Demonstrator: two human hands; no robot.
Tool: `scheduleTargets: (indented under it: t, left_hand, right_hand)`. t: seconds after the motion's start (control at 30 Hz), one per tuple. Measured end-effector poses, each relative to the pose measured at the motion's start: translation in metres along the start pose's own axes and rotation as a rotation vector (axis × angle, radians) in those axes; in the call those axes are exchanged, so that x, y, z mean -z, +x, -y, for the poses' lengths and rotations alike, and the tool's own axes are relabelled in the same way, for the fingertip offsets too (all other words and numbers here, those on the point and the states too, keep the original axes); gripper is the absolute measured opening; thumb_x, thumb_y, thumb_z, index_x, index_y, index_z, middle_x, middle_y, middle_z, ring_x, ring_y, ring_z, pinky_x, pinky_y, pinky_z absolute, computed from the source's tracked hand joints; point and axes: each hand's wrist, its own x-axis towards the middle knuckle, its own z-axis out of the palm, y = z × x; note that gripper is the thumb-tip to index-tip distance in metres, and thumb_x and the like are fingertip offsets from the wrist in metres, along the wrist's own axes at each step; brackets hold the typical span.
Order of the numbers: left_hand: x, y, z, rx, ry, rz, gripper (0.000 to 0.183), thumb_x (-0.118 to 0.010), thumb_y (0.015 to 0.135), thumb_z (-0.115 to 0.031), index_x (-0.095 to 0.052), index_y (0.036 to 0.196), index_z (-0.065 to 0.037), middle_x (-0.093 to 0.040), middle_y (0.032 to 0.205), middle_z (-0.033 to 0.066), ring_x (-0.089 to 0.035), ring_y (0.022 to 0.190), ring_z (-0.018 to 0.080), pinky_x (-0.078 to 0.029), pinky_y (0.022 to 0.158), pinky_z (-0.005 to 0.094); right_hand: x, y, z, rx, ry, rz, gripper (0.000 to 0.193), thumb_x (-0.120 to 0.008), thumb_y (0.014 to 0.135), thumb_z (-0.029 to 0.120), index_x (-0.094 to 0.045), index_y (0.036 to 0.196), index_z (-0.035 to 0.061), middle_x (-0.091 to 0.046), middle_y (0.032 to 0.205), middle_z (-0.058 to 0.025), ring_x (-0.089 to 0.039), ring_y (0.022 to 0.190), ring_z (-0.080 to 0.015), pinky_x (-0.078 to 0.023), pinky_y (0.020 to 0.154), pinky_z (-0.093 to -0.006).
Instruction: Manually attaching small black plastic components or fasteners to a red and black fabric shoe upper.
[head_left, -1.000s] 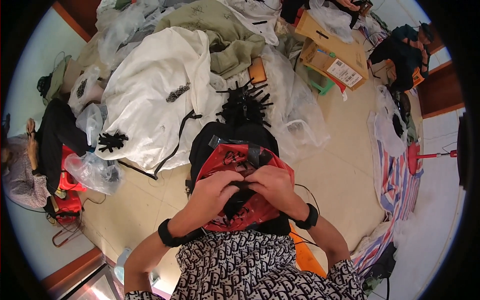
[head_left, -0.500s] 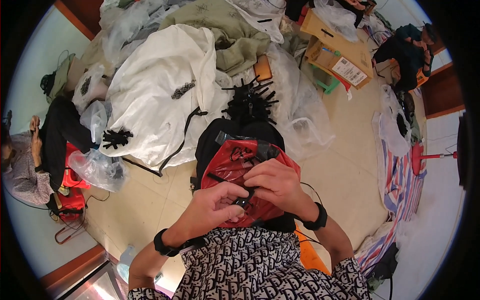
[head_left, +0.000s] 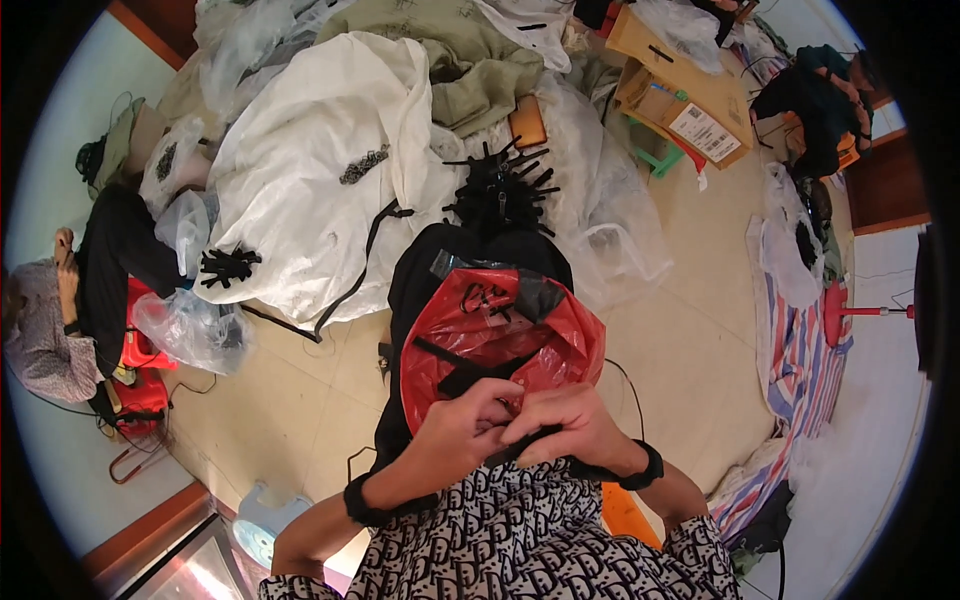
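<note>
Bag (head_left: 530, 335) lies on lap (head_left: 480, 246)

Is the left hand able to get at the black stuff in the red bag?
Probably yes. The red bag gapes open and the black stuff lies just past the left hand, mostly uncovered, though that hand is right up against the right hand.

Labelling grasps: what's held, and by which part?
Left hand and right hand seem to pinch a black piece over the red bag; fingers hide which part.
</note>
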Motion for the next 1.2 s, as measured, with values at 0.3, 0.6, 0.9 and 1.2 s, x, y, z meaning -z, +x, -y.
scheduleTargets:
  t: [0.3, 0.6, 0.9, 1.2]
  left_hand:
    - [-0.004, 0.0, 0.011, 0.177, -0.021, 0.143, 0.027, -0.056, 0.081, -0.005, -0.048, 0.106, 0.0, -0.061, 0.081, 0.0076, -0.059, 0.07, 0.0133, -0.047, 0.063, 0.0246]
    - [0.024, 0.038, 0.052, -0.508, 1.389, -0.193, 0.016, -0.05, 0.068, -0.012, -0.052, 0.08, -0.001, -0.05, 0.071, 0.011, -0.048, 0.077, 0.0258, -0.039, 0.072, 0.0353]
    - [0.013, -0.009, 0.062, -0.511, 1.342, 0.024, 0.019, -0.049, 0.069, -0.011, -0.055, 0.083, 0.001, -0.054, 0.086, 0.0133, -0.051, 0.093, 0.0292, -0.042, 0.08, 0.0375]
    - [0.027, 0.003, 0.068, -0.405, 1.178, 0.139, 0.029, -0.058, 0.06, -0.007, -0.055, 0.088, -0.004, -0.053, 0.079, 0.0096, -0.055, 0.076, 0.0245, -0.047, 0.059, 0.0328]
  right_hand:
    - [0.002, -0.023, -0.002, 0.268, -0.845, 0.077, 0.022, -0.071, 0.062, 0.015, -0.06, 0.08, 0.0077, -0.054, 0.067, -0.0058, -0.056, 0.062, -0.0211, -0.045, 0.054, -0.0286]
    - [0.029, 0.018, -0.03, 0.14, -0.665, -0.212, 0.025, -0.07, 0.06, 0.011, -0.061, 0.082, 0.0048, -0.056, 0.07, -0.0066, -0.056, 0.062, -0.0214, -0.044, 0.054, -0.0297]
    - [0.034, 0.003, -0.067, 0.119, -0.871, -0.173, 0.018, -0.068, 0.061, 0.015, -0.06, 0.074, 0.0065, -0.054, 0.065, -0.0068, -0.056, 0.06, -0.0229, -0.045, 0.054, -0.0313]
    - [0.03, 0.0, -0.07, 0.088, -1.039, -0.181, 0.018, -0.067, 0.061, 0.017, -0.059, 0.073, 0.0063, -0.055, 0.066, -0.0081, -0.057, 0.061, -0.023, -0.046, 0.054, -0.0331]
